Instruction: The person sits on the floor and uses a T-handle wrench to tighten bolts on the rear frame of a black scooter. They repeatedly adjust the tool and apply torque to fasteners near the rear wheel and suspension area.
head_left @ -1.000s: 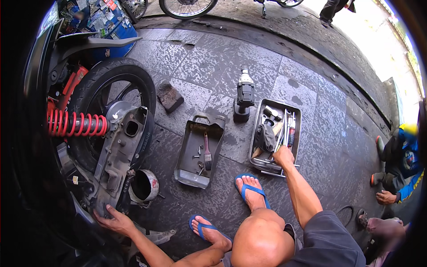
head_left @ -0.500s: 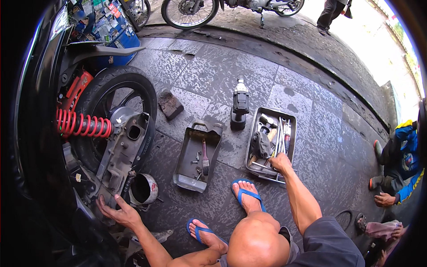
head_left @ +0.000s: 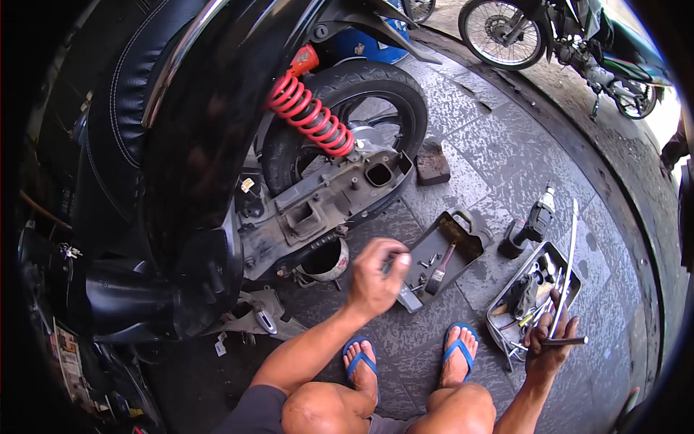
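Observation:
My right hand (head_left: pixel 548 351) grips a T-handle wrench (head_left: pixel 567 271) at its crossbar, the long shaft pointing up and away over the tool tray. Under it lies the metal tray (head_left: pixel 499 331) with wrenches, a dark cloth and other tools. In front of the scooter's engine case (head_left: pixel 325 202), my left hand (head_left: pixel 372 282) is raised with curled fingers, thumb against them; whatever is in it, if anything, is hidden. Just beyond that hand, a dark cut-open container (head_left: pixel 463 264) holds a paintbrush (head_left: pixel 439 275) and several bolts.
A red shock spring (head_left: pixel 311 119) joins the case beside the rear wheel (head_left: pixel 416 116). A cordless impact wrench (head_left: pixel 538 217) stands beyond the tray, and a brown block (head_left: pixel 432 163) lies near the tyre. A round can (head_left: pixel 325 266) sits below the case. Another motorcycle (head_left: pixel 520 36) is parked beyond.
My view has swung left toward the scooter. The right hand has lifted a T-handle wrench from the tray. The left hand has left the engine case, and its fingers have curled.

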`<state>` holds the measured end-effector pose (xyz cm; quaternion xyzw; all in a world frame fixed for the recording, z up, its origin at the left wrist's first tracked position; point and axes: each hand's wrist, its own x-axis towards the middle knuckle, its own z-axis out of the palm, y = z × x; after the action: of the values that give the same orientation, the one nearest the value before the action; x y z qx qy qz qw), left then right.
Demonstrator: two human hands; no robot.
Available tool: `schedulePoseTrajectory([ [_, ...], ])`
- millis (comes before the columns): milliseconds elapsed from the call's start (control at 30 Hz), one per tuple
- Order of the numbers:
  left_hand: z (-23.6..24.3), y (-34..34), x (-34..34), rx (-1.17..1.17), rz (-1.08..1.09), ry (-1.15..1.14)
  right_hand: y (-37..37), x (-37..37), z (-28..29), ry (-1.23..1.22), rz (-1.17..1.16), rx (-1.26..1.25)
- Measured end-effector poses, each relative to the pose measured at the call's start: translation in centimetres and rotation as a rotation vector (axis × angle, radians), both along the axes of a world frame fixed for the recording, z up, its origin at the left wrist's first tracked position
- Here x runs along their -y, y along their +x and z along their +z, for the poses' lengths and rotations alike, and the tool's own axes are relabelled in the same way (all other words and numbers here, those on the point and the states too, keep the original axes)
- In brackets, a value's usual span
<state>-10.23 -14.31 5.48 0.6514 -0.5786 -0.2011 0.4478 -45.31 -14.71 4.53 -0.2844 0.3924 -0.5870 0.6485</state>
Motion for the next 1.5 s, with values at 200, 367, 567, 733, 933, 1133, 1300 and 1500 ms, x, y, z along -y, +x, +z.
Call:
schedulePoseTrajectory([
  [200,-1.9,-5.0,4.8,-1.445,-0.444,0.379,6.0,1.8,0.9,-0.009,0.636,-0.169],
  [367,-3.0,-2.4,7.0,-1.365,-0.078,0.315,9.6,2.6,1.0,-0.092,0.715,-0.417],
  [567,-4.6,0.1,9.3,-1.325,-0.053,0.268,14.0,4.7,0.5,-0.357,0.577,-0.812],
  [733,-5.3,1.2,10.2,-1.354,-0.035,0.213,15.4,6.1,-1.0,-0.397,0.533,-1.01],
  [933,-6.5,1.4,10.1,-1.269,-0.009,0.228,16.2,5.6,-3.8,-0.776,0.367,-1.194],
  [1133,-6.7,2.2,10.1,-1.169,-0.018,0.225,18.0,3.8,-5.9,-0.123,0.504,-0.478],
  [1300,-5.6,-0.3,7.5,-1.025,-0.291,0.303,18.5,5.2,-5.8,0.098,0.527,-0.185],
  [1500,-6.2,-2.8,6.1,-1.004,-0.434,0.451,16.7,4.3,-1.9,0.061,0.931,-0.052],
])
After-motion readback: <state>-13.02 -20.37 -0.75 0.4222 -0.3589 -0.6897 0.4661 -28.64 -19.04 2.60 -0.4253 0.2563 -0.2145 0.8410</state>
